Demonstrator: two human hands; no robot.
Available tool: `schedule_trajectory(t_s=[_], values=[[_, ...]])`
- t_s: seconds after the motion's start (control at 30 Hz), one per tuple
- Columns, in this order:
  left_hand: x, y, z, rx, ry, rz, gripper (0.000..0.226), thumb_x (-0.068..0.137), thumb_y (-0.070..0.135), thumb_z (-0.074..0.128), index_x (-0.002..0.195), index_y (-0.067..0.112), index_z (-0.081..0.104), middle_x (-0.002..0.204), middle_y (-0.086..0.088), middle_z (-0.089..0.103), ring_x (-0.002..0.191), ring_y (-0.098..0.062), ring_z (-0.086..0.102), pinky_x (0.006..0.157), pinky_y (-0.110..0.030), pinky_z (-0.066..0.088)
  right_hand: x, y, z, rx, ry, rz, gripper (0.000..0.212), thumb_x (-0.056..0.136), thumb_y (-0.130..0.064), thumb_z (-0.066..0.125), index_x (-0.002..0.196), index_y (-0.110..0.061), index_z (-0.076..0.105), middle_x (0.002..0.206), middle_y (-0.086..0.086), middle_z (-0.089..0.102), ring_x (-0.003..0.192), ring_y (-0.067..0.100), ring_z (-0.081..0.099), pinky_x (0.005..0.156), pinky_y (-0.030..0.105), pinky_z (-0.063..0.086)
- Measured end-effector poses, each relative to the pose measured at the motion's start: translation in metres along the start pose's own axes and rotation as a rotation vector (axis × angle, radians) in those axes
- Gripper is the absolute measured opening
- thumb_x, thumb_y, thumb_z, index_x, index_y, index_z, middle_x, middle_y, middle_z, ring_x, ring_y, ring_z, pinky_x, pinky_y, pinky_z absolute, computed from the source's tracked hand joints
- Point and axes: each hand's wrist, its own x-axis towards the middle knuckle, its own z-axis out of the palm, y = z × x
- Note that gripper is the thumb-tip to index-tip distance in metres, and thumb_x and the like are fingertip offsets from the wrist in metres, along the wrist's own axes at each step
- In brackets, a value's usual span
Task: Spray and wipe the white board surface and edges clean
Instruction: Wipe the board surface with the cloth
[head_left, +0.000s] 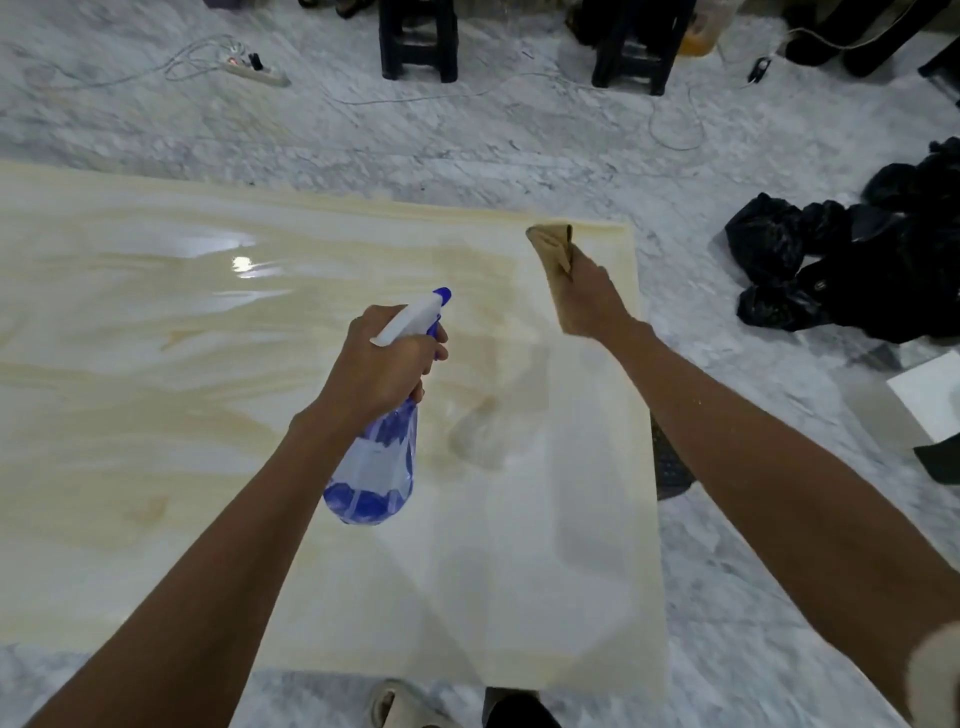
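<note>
— Board (218, 415) flat on the marble floor (519, 140), near edge by the feet. Risks from here?

— Likely over-wetting: too much spray, then brown run-off dragged back over the cleaner right-hand part. Cloth (551, 249) already tan, so probably smearing more than lifting. Far right corner right under the cloth, so easy to slip off the edge. Power strip (254, 70) and cords on the floor beyond, well apart, but worth minding with mist.

— Look of the surface?

— Glossy white, wet sheen, yellow-brown streaks across left and far side; paler near the right edge.

— Hands?

— Left hand (382, 364) wrapped round the neck of the spray bottle (376, 467), fingers at the trigger, nozzle pointing away. Right hand (589, 304) bunched round the cloth. Black bags (831, 260) off to the right.
</note>
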Motion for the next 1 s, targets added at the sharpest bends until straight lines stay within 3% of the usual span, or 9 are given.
schedule_trajectory(t_s=[0.13,0.2,0.3,0.47,0.63,0.77,0.83,0.93,1.0], values=[[0.035,-0.004,-0.004,0.018,0.039,0.031,0.021,0.078,0.008,0.051,0.084,-0.002,0.068,0.082,-0.011,0.075,0.034,-0.017,0.051,0.047,-0.031,0.049,0.099,-0.001,0.043,-0.36,-0.048,-0.123,0.045,0.105,-0.025,0.035,0.15,-0.02,0.03,0.144,0.012,0.047,0.127,0.034,0.048,0.094,0.045,0.041],[0.046,-0.009,-0.003,0.029,0.049,0.044,0.022,0.077,0.007,0.051,0.086,-0.003,0.069,0.084,-0.012,0.075,0.037,-0.019,0.052,0.046,-0.032,0.049,0.13,0.013,0.084,-0.467,-0.201,-0.073,0.056,0.106,-0.034,0.031,0.157,-0.021,0.01,0.164,0.01,0.011,0.149,0.035,0.016,0.117,0.057,0.02],[0.052,-0.019,-0.004,0.034,0.056,0.025,0.023,0.076,0.006,0.05,0.087,-0.002,0.069,0.085,-0.012,0.075,0.04,-0.021,0.053,0.046,-0.032,0.049,0.142,0.045,0.133,-0.603,-0.214,-0.016,0.063,0.103,-0.049,0.019,0.156,-0.031,-0.01,0.164,0.005,-0.019,0.15,0.034,-0.017,0.117,0.061,-0.012],[0.027,-0.036,-0.014,0.029,0.035,-0.024,0.034,0.07,0.016,0.049,0.089,-0.003,0.069,0.084,-0.011,0.075,0.039,-0.019,0.051,0.048,-0.032,0.052,0.058,0.051,0.157,-0.548,-0.189,-0.115,0.065,0.098,-0.05,0.021,0.157,-0.032,0.0,0.166,0.007,-0.007,0.152,0.034,-0.008,0.119,0.062,-0.004],[-0.031,-0.05,-0.032,0.027,0.001,-0.04,0.024,0.077,0.012,0.052,0.086,-0.002,0.069,0.086,-0.014,0.075,0.036,-0.015,0.051,0.051,-0.035,0.052,-0.077,0.055,0.179,-0.643,-0.273,-0.122,0.068,0.101,-0.055,0.024,0.155,-0.032,-0.01,0.163,0.003,-0.019,0.15,0.031,-0.017,0.118,0.06,-0.009],[-0.089,-0.071,-0.048,0.036,-0.022,-0.018,0.018,0.091,0.004,0.052,0.087,-0.003,0.068,0.088,-0.021,0.073,0.036,-0.013,0.051,0.049,-0.034,0.051,-0.202,0.048,0.194,-0.636,-0.396,-0.128,0.072,0.083,-0.059,-0.006,0.147,-0.03,-0.024,0.156,0.003,-0.031,0.147,0.033,-0.025,0.117,0.061,-0.011],[-0.117,-0.083,-0.055,0.041,-0.052,-0.028,0.017,0.088,0.004,0.054,0.089,-0.005,0.068,0.088,-0.022,0.073,0.036,-0.015,0.051,0.048,-0.033,0.049,-0.259,0.039,0.206,-0.623,-0.464,-0.099,0.073,0.081,-0.055,-0.006,0.147,-0.029,-0.024,0.159,0.004,-0.029,0.148,0.033,-0.025,0.118,0.058,-0.013],[-0.147,-0.094,-0.063,0.012,-0.103,-0.067,0.027,0.074,0.014,0.053,0.086,-0.005,0.068,0.091,-0.024,0.073,0.037,-0.019,0.052,0.049,-0.034,0.049,-0.32,0.023,0.208,-0.397,-0.583,-0.073,0.061,0.103,-0.034,0.027,0.157,-0.03,-0.002,0.165,-0.004,-0.012,0.151,0.022,-0.016,0.119,0.048,-0.012],[-0.152,-0.1,-0.068,-0.005,-0.131,-0.082,0.028,0.071,0.013,0.051,0.085,-0.005,0.067,0.094,-0.027,0.073,0.036,-0.02,0.052,0.051,-0.037,0.05,-0.333,0.011,0.196,-0.176,-0.595,-0.066,0.052,0.105,-0.025,0.034,0.156,-0.022,0.024,0.164,-0.001,0.018,0.152,0.021,0.012,0.123,0.044,0.008]])
